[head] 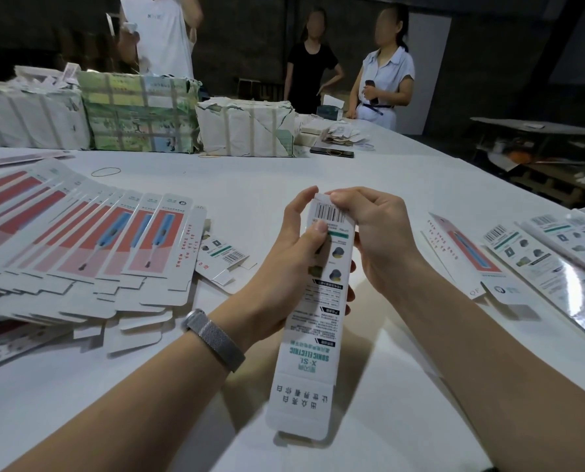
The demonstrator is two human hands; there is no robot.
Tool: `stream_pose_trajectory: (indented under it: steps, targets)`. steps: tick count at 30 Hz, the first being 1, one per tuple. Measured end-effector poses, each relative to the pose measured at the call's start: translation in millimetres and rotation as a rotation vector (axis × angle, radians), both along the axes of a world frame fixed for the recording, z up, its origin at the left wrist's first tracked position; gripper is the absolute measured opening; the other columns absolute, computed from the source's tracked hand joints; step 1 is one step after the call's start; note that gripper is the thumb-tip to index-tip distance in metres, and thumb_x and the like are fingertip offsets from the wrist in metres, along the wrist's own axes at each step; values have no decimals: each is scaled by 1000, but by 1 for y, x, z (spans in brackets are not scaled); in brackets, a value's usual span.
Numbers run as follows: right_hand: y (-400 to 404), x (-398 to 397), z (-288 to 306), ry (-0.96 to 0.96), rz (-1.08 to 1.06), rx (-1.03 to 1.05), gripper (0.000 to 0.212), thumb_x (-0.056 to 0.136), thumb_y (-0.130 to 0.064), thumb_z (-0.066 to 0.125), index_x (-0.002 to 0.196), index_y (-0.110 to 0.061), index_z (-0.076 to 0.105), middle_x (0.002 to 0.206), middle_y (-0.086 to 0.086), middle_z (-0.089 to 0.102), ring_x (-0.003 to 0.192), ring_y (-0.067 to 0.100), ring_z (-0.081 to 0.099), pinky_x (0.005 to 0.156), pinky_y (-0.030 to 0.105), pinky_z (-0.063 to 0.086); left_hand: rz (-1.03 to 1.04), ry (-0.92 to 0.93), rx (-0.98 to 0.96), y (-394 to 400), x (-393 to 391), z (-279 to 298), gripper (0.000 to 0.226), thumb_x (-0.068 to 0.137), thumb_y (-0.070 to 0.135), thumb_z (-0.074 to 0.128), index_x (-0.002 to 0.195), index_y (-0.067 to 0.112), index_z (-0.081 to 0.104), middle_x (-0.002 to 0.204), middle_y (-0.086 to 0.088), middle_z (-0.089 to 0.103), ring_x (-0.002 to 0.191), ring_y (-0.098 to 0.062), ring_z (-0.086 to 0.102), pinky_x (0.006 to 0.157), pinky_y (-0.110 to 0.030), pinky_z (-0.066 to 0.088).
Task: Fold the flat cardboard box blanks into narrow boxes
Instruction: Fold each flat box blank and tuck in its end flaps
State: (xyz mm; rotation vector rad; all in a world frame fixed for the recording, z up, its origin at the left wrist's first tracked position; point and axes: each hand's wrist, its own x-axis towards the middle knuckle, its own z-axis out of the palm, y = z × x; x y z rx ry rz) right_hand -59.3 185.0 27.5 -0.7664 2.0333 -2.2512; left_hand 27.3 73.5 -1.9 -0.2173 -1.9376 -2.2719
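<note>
Fingers [344,199] pinching box [321,301] top, thumb across front

I see the box [313,308] in the hands as white card with a black barcode, teal lettering, black text panels and small dark blue-and-yellow pictures. The fanned flat blanks [90,253] at left are white with red-over-pale-pink panels and a blue brush picture, on a white table [369,172]. I note a silver mesh watch band [214,338], a green-and-cream printed bundle [138,114] with pale straps, and a white-wrapped bundle [247,127].
</note>
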Motion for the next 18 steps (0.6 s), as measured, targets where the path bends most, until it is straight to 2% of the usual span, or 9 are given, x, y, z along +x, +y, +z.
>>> stream_pose_trajectory:
  steps: [2,5,7,12,18]
  targets:
    - [1,-1,1,-5,21,-4,19,93,-14,61,80,-8,74,65,4,68,56,16,64,48,30,48,-14,6,4,-1,0,0,40,109,37,36,135,66,30,91,-20,65,67,-35,69,58,-42,58]
    - [5,-3,4,-11,99,21,22,95,-13,59,83,-9,76,70,4,69,64,13,67,57,21,52,-11,7,-3,-3,1,0,41,109,37,36,136,66,28,92,-23,63,67,-34,69,57,-40,58]
    - [8,-5,5,-8,139,39,24,97,-14,56,85,-10,77,72,4,70,68,13,68,61,21,53,-5,3,-2,-3,2,1,40,109,36,37,136,65,29,93,-24,62,66,-34,69,56,-39,58]
    - [10,-4,6,25,187,62,31,101,-20,50,88,-12,77,74,1,69,75,17,69,66,27,56,19,7,-10,-4,2,2,31,109,37,37,131,58,35,91,-19,68,67,-33,70,57,-39,58]
    - [4,2,4,76,201,75,40,94,-52,50,90,-26,79,85,6,72,79,22,69,73,39,54,70,27,25,-8,2,3,21,108,40,37,125,52,40,85,-8,73,67,-33,70,56,-39,58]
